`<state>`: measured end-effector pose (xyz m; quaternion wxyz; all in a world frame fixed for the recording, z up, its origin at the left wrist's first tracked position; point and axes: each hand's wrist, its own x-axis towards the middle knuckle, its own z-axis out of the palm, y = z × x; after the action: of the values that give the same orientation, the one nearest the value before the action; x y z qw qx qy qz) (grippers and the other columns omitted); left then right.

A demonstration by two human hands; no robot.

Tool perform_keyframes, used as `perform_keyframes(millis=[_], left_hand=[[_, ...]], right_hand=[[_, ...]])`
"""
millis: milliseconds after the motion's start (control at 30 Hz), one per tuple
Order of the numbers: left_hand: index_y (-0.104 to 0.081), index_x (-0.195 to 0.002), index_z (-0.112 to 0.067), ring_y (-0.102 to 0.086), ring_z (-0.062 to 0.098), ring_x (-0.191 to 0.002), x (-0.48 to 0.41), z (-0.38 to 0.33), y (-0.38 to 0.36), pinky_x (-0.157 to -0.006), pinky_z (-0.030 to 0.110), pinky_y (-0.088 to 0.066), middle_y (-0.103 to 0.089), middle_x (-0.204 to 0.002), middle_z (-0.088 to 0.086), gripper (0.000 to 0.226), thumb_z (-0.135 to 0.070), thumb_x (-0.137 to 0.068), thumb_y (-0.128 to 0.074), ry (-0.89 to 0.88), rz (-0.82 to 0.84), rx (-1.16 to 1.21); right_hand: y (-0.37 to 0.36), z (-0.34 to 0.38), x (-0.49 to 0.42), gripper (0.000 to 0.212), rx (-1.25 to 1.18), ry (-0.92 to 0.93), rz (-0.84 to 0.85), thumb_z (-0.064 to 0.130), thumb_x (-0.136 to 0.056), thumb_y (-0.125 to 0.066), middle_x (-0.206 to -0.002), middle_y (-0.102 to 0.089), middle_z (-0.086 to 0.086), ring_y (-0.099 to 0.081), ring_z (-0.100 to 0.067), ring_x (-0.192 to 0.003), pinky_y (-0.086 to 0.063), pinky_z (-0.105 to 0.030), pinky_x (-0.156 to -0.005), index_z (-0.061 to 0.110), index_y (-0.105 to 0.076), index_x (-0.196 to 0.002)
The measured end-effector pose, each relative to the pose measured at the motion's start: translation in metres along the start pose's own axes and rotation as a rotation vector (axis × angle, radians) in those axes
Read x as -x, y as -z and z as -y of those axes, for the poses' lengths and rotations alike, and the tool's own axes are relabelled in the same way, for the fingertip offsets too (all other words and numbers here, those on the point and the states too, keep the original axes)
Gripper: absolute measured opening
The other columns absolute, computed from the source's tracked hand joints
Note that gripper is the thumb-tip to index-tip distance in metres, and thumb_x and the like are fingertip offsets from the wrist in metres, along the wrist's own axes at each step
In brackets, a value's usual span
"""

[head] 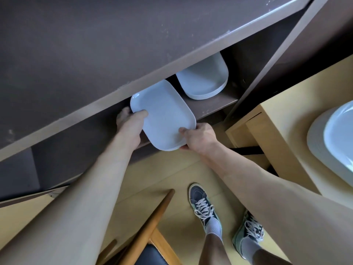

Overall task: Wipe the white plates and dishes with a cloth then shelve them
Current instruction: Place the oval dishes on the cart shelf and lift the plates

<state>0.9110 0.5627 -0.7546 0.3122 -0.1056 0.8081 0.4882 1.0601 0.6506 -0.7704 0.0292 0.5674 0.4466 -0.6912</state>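
A white oblong plate (164,115) is held at the mouth of the dark brown shelf (214,106), half inside it. My left hand (131,121) grips its far-left edge, thumb on top and fingers underneath. My right hand (200,136) pinches its near-right corner. To the right on the same shelf lies a stack of several white oblong plates (204,79), its back part hidden by the shelf's top board. No cloth is in view.
The shelf's top board (95,54) overhangs the opening. A light wooden table (286,119) at the right carries more white dishes (336,136). A wooden chair (150,226) stands on the floor below me, next to my feet.
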Motion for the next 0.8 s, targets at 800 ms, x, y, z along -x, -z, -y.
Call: perform_keyframes(millis=[800], left_hand=[[-0.060, -0.115, -0.028, -0.068, 0.017, -0.105, -0.020, -0.013, -0.011, -0.065, 0.016, -0.059, -0.065, -0.107, -0.009, 0.038, 0.004, -0.097, -0.054, -0.197, 0.005, -0.159]], right_hand=[[-0.034, 0.055, -0.024, 0.009, -0.089, 0.090, -0.033, 0.005, -0.075, -0.047, -0.064, -0.048, -0.004, -0.047, -0.029, -0.070, -0.056, -0.041, -0.082, 0.012, -0.053, -0.074]])
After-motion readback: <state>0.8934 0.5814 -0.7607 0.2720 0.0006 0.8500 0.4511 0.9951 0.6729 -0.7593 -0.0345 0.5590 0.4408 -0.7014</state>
